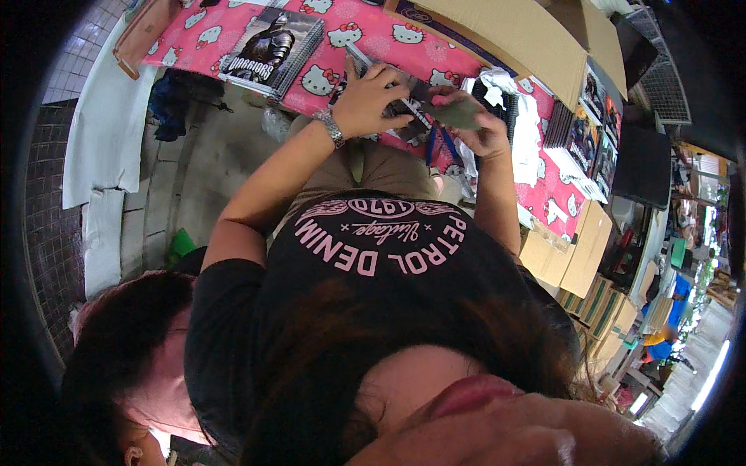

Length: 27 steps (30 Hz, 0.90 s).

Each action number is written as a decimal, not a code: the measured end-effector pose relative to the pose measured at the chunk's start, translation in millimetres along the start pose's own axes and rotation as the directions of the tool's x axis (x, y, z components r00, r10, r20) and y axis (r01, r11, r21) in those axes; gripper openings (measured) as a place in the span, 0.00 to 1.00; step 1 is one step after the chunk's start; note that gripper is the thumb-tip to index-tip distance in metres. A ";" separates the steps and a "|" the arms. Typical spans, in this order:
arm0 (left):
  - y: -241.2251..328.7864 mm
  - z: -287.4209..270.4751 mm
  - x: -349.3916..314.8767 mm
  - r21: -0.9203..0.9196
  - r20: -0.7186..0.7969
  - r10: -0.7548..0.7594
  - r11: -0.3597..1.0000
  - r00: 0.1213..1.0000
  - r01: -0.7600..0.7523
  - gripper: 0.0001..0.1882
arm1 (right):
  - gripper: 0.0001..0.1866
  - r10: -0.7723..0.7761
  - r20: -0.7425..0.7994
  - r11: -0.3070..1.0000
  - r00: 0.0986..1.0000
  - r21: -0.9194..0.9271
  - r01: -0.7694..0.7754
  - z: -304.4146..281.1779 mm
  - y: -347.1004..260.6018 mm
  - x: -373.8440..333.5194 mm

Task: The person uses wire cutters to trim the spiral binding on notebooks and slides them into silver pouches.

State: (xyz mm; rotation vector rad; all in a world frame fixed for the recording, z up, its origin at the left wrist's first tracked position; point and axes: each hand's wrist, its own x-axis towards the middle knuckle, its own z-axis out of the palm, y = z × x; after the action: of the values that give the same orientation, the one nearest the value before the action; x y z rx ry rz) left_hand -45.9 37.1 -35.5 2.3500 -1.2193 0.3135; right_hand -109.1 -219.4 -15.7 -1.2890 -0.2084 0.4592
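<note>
My left hand point(369, 102), with a metal-band watch on its wrist, lies with fingers apart over a dark, picture-covered notebook point(416, 128) at the table's near edge. My right hand point(486, 136) pinches a dull green, soft-looking piece point(460, 114) above the notebook's right side. It is blurred, so I cannot tell whether it is cloth or a sheet. A blue two-legged tool point(441, 146) rests just below, partly hidden. To the left lies a stack of spiral notebooks point(272, 50) with an armoured figure on the cover.
The table has a pink patterned cover point(353, 12). Crumpled white paper point(528, 132) lies right of my hands. More notebooks point(583, 136) stand in stacks farther right, beside an open cardboard box point(536, 46). Another person point(148, 349) sits close on my left. Cartons point(602, 307) stand at the right.
</note>
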 end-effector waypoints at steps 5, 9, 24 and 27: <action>-1.2 -1.9 -0.5 -0.019 0.029 0.015 1.000 0.999 -0.014 0.22 | 0.33 0.052 -0.058 0.995 0.997 -0.084 -0.057 12.2 -10.7 -4.2; 0.1 -3.6 3.1 -0.010 0.008 0.021 1.000 1.000 -0.021 0.22 | 0.30 0.073 0.018 0.931 0.997 -0.361 -0.062 12.3 -16.4 7.0; -3.2 -9.1 3.6 -0.026 0.092 -0.003 1.000 0.996 0.006 0.28 | 0.30 0.120 0.075 0.966 0.990 -0.237 -0.100 7.9 -20.0 31.0; -3.7 -2.6 3.1 -0.022 0.006 0.018 1.000 1.000 -0.018 0.28 | 0.36 0.023 0.183 0.992 0.983 -0.130 0.001 7.2 -24.8 24.6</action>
State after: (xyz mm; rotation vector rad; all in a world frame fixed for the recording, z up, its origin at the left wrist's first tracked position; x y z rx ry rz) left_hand -41.1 38.1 -33.1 2.3244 -1.2409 0.2970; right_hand -84.8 -207.3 7.4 -1.3753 -0.3925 0.5826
